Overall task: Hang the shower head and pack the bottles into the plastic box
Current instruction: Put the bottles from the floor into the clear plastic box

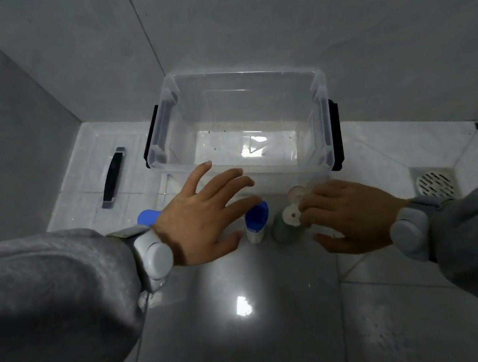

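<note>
— Hands? Left hand [203,219] spread wide, holding nothing; right hand [348,212] half curled beside the green bottle [285,226], grip unclear.

— Bottles? Blue-capped bottle [256,222] stood between the hands on the floor [240,324]. Plastic box [244,125] beyond, bare inside. Packing unstarted; shower head unseen.

Grey tiled walls [297,11] meet a glossy floor [243,339] (round drain [435,185] at right).
</note>
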`<action>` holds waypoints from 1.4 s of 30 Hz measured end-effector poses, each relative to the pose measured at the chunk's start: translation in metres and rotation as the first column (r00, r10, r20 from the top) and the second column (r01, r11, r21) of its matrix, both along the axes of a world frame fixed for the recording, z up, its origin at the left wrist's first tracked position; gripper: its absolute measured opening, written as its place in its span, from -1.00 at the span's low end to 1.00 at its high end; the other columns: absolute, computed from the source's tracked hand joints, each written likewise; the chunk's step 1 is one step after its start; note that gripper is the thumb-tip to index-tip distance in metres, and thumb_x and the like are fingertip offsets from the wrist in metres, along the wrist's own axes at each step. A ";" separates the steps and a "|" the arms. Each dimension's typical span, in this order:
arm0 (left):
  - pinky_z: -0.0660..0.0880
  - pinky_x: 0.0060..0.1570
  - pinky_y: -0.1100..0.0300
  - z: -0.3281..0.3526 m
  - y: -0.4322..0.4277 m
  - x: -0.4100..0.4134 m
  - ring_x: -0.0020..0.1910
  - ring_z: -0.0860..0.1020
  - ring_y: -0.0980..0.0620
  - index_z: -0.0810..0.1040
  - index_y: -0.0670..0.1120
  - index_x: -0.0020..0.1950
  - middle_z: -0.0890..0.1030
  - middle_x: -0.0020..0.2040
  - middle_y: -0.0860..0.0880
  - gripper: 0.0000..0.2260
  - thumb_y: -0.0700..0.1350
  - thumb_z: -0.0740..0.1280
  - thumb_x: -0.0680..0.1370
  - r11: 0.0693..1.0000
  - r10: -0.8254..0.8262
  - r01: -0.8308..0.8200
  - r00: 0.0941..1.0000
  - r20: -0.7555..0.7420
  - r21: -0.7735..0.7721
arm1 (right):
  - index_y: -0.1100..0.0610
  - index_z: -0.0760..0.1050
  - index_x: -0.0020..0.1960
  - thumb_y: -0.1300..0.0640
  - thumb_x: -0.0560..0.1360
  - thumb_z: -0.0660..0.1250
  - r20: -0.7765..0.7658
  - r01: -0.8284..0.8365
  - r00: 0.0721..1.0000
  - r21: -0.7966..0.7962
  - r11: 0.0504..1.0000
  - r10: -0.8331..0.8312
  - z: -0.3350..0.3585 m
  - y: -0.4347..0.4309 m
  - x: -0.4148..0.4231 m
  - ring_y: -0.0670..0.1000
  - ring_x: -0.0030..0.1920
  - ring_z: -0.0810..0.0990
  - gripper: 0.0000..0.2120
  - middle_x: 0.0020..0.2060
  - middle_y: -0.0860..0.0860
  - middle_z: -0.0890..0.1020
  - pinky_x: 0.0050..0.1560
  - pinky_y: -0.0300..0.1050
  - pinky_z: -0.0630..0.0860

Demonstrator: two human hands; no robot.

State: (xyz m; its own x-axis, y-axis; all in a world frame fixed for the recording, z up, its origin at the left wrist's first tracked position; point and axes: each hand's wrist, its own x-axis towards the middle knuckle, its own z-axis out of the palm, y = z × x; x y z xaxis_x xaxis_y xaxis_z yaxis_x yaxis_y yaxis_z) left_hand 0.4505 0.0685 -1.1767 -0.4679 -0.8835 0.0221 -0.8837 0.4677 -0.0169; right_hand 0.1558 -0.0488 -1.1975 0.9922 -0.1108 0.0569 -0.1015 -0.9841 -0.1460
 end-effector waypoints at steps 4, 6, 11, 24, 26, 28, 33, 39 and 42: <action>-0.01 0.55 -0.26 -0.003 0.001 -0.003 0.54 0.29 -0.11 0.49 0.05 0.45 0.44 0.48 -0.05 -0.49 0.18 0.29 0.53 0.999 -0.047 0.047 0.999 0.006 0.003 | -0.04 0.37 -0.16 -0.19 0.53 0.25 -0.082 0.144 0.987 0.116 0.983 -0.135 -0.002 -0.003 -0.005 -0.06 -0.36 0.37 -0.76 -0.30 -0.10 0.49 -0.36 -0.13 0.40; -0.07 0.56 -0.24 -0.004 0.002 -0.003 0.54 0.28 -0.10 0.49 0.06 0.45 0.43 0.48 -0.04 -0.49 0.19 0.28 0.53 0.999 -0.041 0.041 0.999 0.012 0.015 | -0.04 0.29 -0.29 -0.31 0.51 0.19 -0.138 0.232 0.965 0.062 0.971 -0.222 -0.002 -0.006 -0.004 -0.06 -0.48 0.29 -0.61 -0.45 -0.14 0.36 -0.46 -0.12 0.38; -0.14 0.56 -0.22 -0.005 0.004 -0.001 0.54 0.27 -0.08 0.47 0.07 0.45 0.43 0.49 -0.03 -0.49 0.20 0.28 0.53 0.999 -0.032 0.031 0.999 0.016 0.043 | -0.07 0.29 -0.06 -0.52 0.40 0.17 -0.268 0.438 0.870 0.034 0.898 -0.414 -0.001 -0.007 -0.003 -0.18 -0.52 0.23 -0.49 -0.45 -0.19 0.23 -0.45 -0.26 0.13; -0.04 0.56 -0.26 -0.003 0.003 -0.002 0.52 0.31 -0.08 0.48 0.07 0.45 0.43 0.49 -0.04 -0.50 0.19 0.28 0.53 0.998 -0.035 0.033 0.999 0.021 0.057 | -0.07 0.09 0.57 -0.44 0.41 0.26 -0.250 0.547 0.827 0.152 0.823 -0.504 -0.010 0.007 -0.001 0.01 -0.28 0.62 -0.12 0.05 -0.05 0.64 -0.26 -0.06 0.58; -0.03 0.56 -0.25 -0.003 0.004 -0.001 0.52 0.31 -0.08 0.49 0.07 0.44 0.44 0.48 -0.03 -0.50 0.19 0.28 0.53 0.998 -0.029 0.028 0.999 0.018 0.054 | -0.06 0.14 0.55 -0.41 0.41 0.18 -0.230 0.543 0.833 0.171 0.822 -0.503 -0.010 0.005 0.002 0.00 -0.33 0.58 -0.18 0.01 -0.04 0.64 -0.29 -0.04 0.58; -0.03 0.55 -0.25 -0.003 0.004 -0.001 0.52 0.31 -0.07 0.49 0.07 0.44 0.44 0.48 -0.03 -0.50 0.19 0.28 0.53 0.998 -0.022 0.021 1.000 0.019 0.059 | -0.08 0.15 0.51 -0.40 0.40 0.13 -0.209 0.530 0.844 0.180 0.829 -0.495 -0.011 0.003 0.003 -0.02 -0.37 0.54 -0.23 -0.06 -0.03 0.64 -0.33 -0.05 0.55; -0.03 0.56 -0.26 -0.004 0.004 -0.001 0.52 0.31 -0.06 0.49 0.08 0.44 0.45 0.47 -0.02 -0.51 0.19 0.26 0.54 0.997 -0.018 0.017 1.000 0.013 0.075 | -0.10 0.15 0.42 -0.46 0.35 0.20 -0.206 0.521 0.849 0.177 0.835 -0.486 -0.013 0.000 0.004 -0.04 -0.39 0.53 -0.23 -0.20 -0.21 0.43 -0.36 -0.07 0.54; -0.01 0.55 -0.25 -0.004 0.002 -0.003 0.51 0.33 -0.07 0.51 0.05 0.43 0.46 0.46 -0.03 -0.51 0.18 0.29 0.53 0.998 -0.026 0.026 1.000 -0.003 0.055 | -0.06 0.19 0.34 -0.45 0.39 0.08 -0.118 0.496 0.869 0.198 0.846 -0.481 -0.016 0.007 0.010 -0.11 -0.48 0.38 -0.33 -0.29 -0.19 0.41 -0.46 -0.17 0.40; -0.06 0.56 -0.22 -0.005 0.002 -0.003 0.51 0.32 -0.07 0.50 0.06 0.43 0.46 0.45 -0.03 -0.51 0.18 0.29 0.53 0.998 -0.025 0.025 1.000 -0.002 0.063 | -0.06 0.26 0.29 -0.36 0.45 0.14 -0.035 0.408 0.912 0.181 0.895 -0.409 -0.017 0.009 0.010 -0.09 -0.49 0.41 -0.46 -0.31 -0.13 0.52 -0.47 -0.19 0.34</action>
State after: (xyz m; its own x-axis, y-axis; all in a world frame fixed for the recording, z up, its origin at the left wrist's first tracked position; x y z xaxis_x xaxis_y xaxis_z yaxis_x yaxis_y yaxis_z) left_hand 0.4478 0.0705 -1.1812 -0.4900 -0.8711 -0.0330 -0.8717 0.4898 0.0142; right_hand 0.1660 -0.0397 -1.2148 0.8573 -0.5147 0.0016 -0.4875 -0.8130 -0.3183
